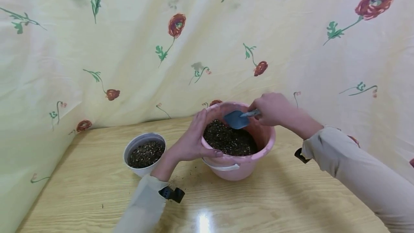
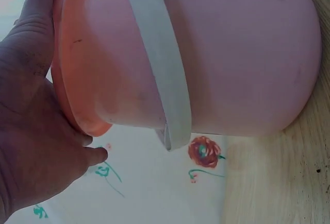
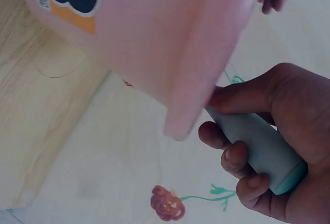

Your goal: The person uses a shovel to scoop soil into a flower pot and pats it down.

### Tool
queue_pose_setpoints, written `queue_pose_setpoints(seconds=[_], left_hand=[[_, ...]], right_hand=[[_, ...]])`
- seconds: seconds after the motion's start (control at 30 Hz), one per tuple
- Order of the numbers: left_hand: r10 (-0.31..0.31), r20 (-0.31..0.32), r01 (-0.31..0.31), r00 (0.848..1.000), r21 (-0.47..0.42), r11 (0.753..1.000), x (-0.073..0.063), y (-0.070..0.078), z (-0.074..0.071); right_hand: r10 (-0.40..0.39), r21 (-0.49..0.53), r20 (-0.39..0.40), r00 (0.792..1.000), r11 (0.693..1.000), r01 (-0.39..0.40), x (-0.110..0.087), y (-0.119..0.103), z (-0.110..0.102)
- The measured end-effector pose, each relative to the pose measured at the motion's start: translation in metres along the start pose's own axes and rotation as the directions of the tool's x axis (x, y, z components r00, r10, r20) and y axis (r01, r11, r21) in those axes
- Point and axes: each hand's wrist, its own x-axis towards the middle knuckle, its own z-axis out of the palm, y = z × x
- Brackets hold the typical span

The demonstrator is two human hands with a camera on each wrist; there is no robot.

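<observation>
A pink bucket [image 1: 249, 166] with dark, speckled soil [image 1: 228, 139] inside stands on the table, its white handle [image 1: 223, 168] hanging down in front. My left hand [image 1: 191, 141] grips the bucket's left rim, thumb along the near edge and fingers toward the back. In my right hand [image 1: 273, 110] is a small blue-grey trowel [image 1: 236, 120], its blade tilted over the soil inside the bucket. The right wrist view shows fingers curled round the trowel's grey handle [image 3: 258, 144], beside the bucket's rim. The blade is hidden there.
Left of the bucket, a white pot [image 1: 139, 172] holds similar soil. Crumbs of soil [image 1: 181, 181] lie on the wooden table [image 1: 81, 186] between pot and bucket. A flower-patterned cloth [image 1: 139, 60] hangs close behind the bucket and along the left side.
</observation>
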Motion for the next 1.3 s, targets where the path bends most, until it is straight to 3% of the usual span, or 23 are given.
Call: queue_pose_setpoints(seconds=[0.2, 0.27, 0.33, 0.4, 0.53, 0.63, 0.7, 0.77, 0.9, 0.97, 1.03, 1.13, 1.3], left_hand=[[0.069, -0.012, -0.070, 0.998, -0.030, 0.997, 0.005, 0.000, 0.001], [0.048, 0.001, -0.048, 0.999, -0.019, 0.999, 0.006, 0.001, 0.000], [-0.034, 0.018, 0.034, 0.999, 0.016, 0.999, 0.004, 0.002, -0.001], [-0.070, 0.034, 0.069, 0.997, 0.021, 0.997, 0.002, 0.003, -0.001], [0.046, 0.002, -0.046, 0.999, -0.039, 0.998, 0.006, 0.005, -0.002], [0.136, -0.031, -0.137, 0.990, -0.061, 0.989, 0.010, 0.005, -0.003], [0.128, -0.030, -0.130, 0.991, -0.050, 0.990, 0.009, 0.003, -0.003], [0.105, -0.017, -0.105, 0.994, -0.038, 0.994, 0.008, 0.001, -0.002], [-0.023, 0.022, 0.023, 0.999, -0.013, 1.000, 0.003, 0.002, -0.001], [-0.137, 0.045, 0.137, 0.990, 0.000, 0.991, 0.001, 0.005, -0.001], [-0.234, 0.069, 0.233, 0.970, 0.017, 0.972, -0.002, 0.006, -0.001], [-0.257, 0.072, 0.255, 0.964, 0.025, 0.966, -0.001, 0.006, -0.001], [-0.244, 0.061, 0.243, 0.968, 0.028, 0.970, -0.001, 0.005, -0.001]], right_hand=[[-0.079, -0.026, -0.036, 0.996, 0.997, 0.078, 0.007, -0.002, 0.008], [-0.097, -0.035, -0.042, 0.994, 0.995, 0.096, 0.009, -0.002, 0.010], [-0.110, -0.044, -0.049, 0.993, 0.993, 0.108, 0.012, -0.002, 0.012], [-0.121, -0.042, -0.050, 0.991, 0.992, 0.119, 0.016, 0.000, 0.013], [-0.137, -0.021, -0.022, 0.990, 0.990, 0.136, 0.025, 0.003, 0.014], [-0.145, -0.012, 0.021, 0.989, 0.989, 0.145, 0.032, 0.005, 0.013], [-0.154, -0.009, 0.037, 0.987, 0.988, 0.155, 0.033, 0.006, 0.014], [-0.166, 0.006, 0.040, 0.985, 0.986, 0.166, 0.032, 0.006, 0.014], [-0.169, 0.048, 0.032, 0.985, 0.985, 0.168, 0.028, 0.007, 0.018], [-0.163, 0.067, 0.037, 0.986, 0.985, 0.161, 0.027, 0.006, 0.021], [-0.159, 0.080, 0.035, 0.987, 0.984, 0.156, 0.027, 0.005, 0.025], [-0.154, 0.095, 0.044, 0.987, 0.984, 0.149, 0.027, 0.001, 0.027], [-0.153, 0.164, 0.080, 0.985, 0.977, 0.138, 0.028, -0.001, 0.028]])
